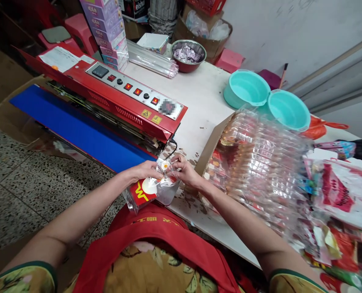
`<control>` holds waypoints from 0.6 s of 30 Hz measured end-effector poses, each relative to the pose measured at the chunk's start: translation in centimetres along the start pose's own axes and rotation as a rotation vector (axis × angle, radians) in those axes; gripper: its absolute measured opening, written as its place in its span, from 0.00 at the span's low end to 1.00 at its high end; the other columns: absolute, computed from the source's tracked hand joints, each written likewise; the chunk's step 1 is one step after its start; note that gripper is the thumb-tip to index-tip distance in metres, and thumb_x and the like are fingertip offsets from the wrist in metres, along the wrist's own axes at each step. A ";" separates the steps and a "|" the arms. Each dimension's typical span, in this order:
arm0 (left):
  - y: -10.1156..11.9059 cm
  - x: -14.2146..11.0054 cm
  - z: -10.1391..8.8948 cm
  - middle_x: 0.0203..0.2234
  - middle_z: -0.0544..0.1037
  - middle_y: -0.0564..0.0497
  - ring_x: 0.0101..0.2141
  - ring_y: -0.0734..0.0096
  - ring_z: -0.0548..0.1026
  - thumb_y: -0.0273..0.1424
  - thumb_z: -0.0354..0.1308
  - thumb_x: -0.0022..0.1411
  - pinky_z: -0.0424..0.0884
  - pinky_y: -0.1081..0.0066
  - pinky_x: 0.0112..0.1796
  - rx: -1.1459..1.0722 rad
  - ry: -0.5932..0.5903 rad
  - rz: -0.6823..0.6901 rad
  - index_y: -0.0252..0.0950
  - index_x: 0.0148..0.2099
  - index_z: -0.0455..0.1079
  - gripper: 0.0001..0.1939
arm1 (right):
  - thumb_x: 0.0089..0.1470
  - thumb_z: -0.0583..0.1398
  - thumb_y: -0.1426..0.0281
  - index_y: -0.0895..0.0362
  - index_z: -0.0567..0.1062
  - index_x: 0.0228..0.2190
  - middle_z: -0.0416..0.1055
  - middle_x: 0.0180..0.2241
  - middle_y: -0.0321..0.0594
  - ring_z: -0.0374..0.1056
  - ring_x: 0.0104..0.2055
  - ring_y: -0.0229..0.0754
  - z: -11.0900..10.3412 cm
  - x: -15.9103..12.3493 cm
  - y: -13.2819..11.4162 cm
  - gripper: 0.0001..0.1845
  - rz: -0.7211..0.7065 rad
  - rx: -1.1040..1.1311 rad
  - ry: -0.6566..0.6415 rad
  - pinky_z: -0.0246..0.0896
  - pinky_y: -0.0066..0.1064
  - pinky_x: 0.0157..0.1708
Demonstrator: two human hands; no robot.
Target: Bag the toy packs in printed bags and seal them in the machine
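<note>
Both hands on one clear plastic bag with a red-and-yellow printed front (pixel 142 193). It's in front of my apron, above the table edge, just off the near end of the long blue conveyor belt (pixel 86 128) on the red metal machine (pixel 132 95). Left hand (pixel 148 171): fingers closed on the film. Right hand (pixel 185 170): fingertips nearly together, pinching the upper edge. Progress: rows of clear packs (pixel 257 162) already stand in the brown cardboard box (pixel 209 142). This one's not on the belt yet; can't tell if its mouth is closed.
</note>
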State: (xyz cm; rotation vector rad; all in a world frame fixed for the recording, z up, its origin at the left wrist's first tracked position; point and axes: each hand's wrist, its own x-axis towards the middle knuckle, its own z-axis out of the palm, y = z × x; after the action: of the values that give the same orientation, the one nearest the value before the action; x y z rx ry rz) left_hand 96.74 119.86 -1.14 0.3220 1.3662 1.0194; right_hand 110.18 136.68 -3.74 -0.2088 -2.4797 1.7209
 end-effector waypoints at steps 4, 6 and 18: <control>0.4 -0.2 -0.2 0.31 0.80 0.46 0.28 0.66 0.77 0.26 0.71 0.36 0.72 0.68 0.32 -0.019 -0.029 0.015 0.31 0.45 0.73 0.29 | 0.56 0.62 0.61 0.55 0.79 0.30 0.64 0.43 0.45 0.63 0.47 0.45 -1.4 0.2 -1.3 0.11 -0.104 -0.047 -0.030 0.60 0.41 0.50; 0.4 -0.1 -0.2 0.30 0.80 0.46 0.28 0.66 0.77 0.24 0.69 0.36 0.72 0.69 0.32 -0.001 -0.004 0.009 0.30 0.42 0.74 0.26 | 0.58 0.60 0.61 0.55 0.78 0.32 0.67 0.39 0.44 0.65 0.43 0.44 -2.3 0.3 -2.0 0.11 -0.105 -0.083 -0.064 0.63 0.38 0.46; 0.5 0.1 -0.2 0.31 0.81 0.46 0.29 0.64 0.78 0.25 0.68 0.37 0.72 0.68 0.33 -0.004 -0.020 -0.005 0.31 0.40 0.76 0.22 | 0.51 0.63 0.70 0.56 0.80 0.25 0.69 0.27 0.39 0.64 0.30 0.38 -3.2 1.8 -3.7 0.05 -0.055 -0.232 -0.240 0.57 0.28 0.31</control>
State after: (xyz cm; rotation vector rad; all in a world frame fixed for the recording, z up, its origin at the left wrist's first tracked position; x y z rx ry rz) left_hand 96.31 120.17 -0.87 0.3241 1.3461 1.0122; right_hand 108.77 138.69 0.84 0.0504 -2.8269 1.5147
